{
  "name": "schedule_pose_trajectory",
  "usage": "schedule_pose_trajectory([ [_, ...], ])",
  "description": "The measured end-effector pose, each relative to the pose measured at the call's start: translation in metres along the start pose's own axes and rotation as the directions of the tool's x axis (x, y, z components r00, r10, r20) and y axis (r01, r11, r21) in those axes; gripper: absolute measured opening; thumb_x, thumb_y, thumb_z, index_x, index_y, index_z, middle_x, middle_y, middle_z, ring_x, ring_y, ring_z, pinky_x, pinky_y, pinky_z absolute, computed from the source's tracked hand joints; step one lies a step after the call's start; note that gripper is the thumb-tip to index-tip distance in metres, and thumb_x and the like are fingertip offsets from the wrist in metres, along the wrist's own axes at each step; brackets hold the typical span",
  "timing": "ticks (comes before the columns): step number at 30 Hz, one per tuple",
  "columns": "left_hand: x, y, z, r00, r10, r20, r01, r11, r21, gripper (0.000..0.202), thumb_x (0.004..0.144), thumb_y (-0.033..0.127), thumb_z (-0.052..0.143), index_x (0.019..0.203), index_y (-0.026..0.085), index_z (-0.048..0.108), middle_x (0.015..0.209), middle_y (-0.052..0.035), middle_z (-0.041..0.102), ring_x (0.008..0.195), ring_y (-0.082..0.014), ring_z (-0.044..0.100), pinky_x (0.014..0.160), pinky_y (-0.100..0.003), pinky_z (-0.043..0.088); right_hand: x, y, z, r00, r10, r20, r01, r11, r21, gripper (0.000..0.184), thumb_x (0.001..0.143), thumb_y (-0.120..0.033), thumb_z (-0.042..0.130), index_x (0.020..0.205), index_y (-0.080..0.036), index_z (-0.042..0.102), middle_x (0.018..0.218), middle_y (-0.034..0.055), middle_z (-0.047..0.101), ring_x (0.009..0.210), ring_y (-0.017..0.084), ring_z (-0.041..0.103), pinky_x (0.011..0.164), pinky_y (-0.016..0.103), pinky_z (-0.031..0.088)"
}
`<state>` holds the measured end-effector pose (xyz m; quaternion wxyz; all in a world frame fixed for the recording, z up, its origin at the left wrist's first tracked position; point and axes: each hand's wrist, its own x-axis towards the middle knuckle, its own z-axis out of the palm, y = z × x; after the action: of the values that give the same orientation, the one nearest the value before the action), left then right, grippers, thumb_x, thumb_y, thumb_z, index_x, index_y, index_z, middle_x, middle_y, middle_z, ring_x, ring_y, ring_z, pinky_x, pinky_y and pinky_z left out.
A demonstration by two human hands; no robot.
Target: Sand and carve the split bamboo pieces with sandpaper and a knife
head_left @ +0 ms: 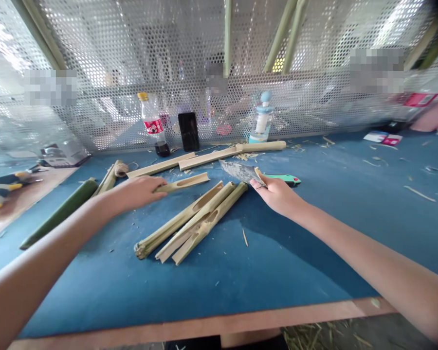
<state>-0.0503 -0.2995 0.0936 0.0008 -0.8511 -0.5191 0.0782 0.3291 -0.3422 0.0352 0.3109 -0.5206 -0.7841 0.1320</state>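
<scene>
My left hand (140,191) is closed around one end of a short bamboo piece (190,182), which has a scooped-out hollow facing up. My right hand (282,195) grips a knife (239,171) with a mottled grey, pointed blade aimed left; its handle is mostly hidden by the fingers. Just behind that hand lies a green tool handle (288,179), whose other end is hidden. Between the hands and nearer to me, several cut bamboo pieces (197,221) lie side by side on the blue tabletop (219,296), some with hollowed openings.
Long split bamboo strips (211,156) lie farther back. Behind them stand a cola bottle (154,126), a black phone (189,131) and a blue-topped container (262,119), before a perforated metal screen (149,53). At left are a green bamboo length (62,214) and a twine roll (121,168).
</scene>
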Motion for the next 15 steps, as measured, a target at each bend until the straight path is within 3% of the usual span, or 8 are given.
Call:
schedule_pose_trajectory([
  [4,-0.01,-0.022,-0.035,0.999,-0.014,-0.037,0.017,0.996,0.083,0.031,0.08,0.032,0.045,0.107,0.021,0.057,0.105,-0.0078,0.066,0.095,-0.0257,0.06,0.082,-0.034,0.044,0.0,0.0,0.0,1.0,-0.003,0.006,0.003,1.0,0.006,0.04,0.099,-0.046,0.034,0.091,-0.02,0.063,0.061,0.0007,0.057,0.057,0.017,0.049,0.059,0.028,0.036],
  [7,-0.015,-0.031,-0.049,0.997,0.014,-0.077,-0.002,0.987,0.161,0.033,0.075,0.018,0.044,0.107,0.017,0.054,0.1,-0.0073,0.063,0.09,-0.0214,0.057,0.083,-0.033,0.043,-0.001,-0.003,-0.001,1.0,-0.001,0.018,0.001,1.0,0.014,0.038,0.098,-0.046,0.034,0.091,-0.021,0.063,0.063,0.0006,0.058,0.058,0.018,0.051,0.061,0.029,0.038],
  [10,-0.014,-0.027,-0.049,0.99,0.114,-0.08,-0.09,0.96,0.266,0.032,0.067,0.007,0.044,0.094,0.016,0.057,0.086,-0.0026,0.06,0.085,-0.019,0.053,0.091,-0.038,0.042,-0.001,-0.005,-0.002,1.0,0.0,0.027,-0.001,1.0,0.015,0.037,0.098,-0.045,0.034,0.091,-0.022,0.062,0.063,0.0007,0.058,0.059,0.019,0.051,0.061,0.029,0.038],
  [12,-0.009,-0.02,-0.043,0.977,0.194,-0.084,-0.158,0.934,0.321,0.026,0.066,0.005,0.046,0.085,0.018,0.059,0.083,-0.0032,0.058,0.09,-0.0225,0.053,0.097,-0.043,0.038,0.0,-0.005,-0.003,1.0,-0.006,0.024,0.006,1.0,0.011,0.037,0.098,-0.045,0.034,0.089,-0.022,0.062,0.063,0.0009,0.058,0.059,0.019,0.051,0.06,0.029,0.038],
  [15,0.003,-0.006,-0.028,0.949,0.3,-0.099,-0.251,0.907,0.339,0.025,0.075,0.007,0.047,0.087,0.022,0.063,0.106,-0.0072,0.061,0.112,-0.0287,0.05,0.107,-0.047,0.029,0.0,-0.003,-0.002,1.0,-0.01,0.023,0.009,1.0,0.008,0.038,0.098,-0.045,0.034,0.089,-0.022,0.063,0.064,0.0011,0.058,0.06,0.018,0.051,0.06,0.029,0.038],
])
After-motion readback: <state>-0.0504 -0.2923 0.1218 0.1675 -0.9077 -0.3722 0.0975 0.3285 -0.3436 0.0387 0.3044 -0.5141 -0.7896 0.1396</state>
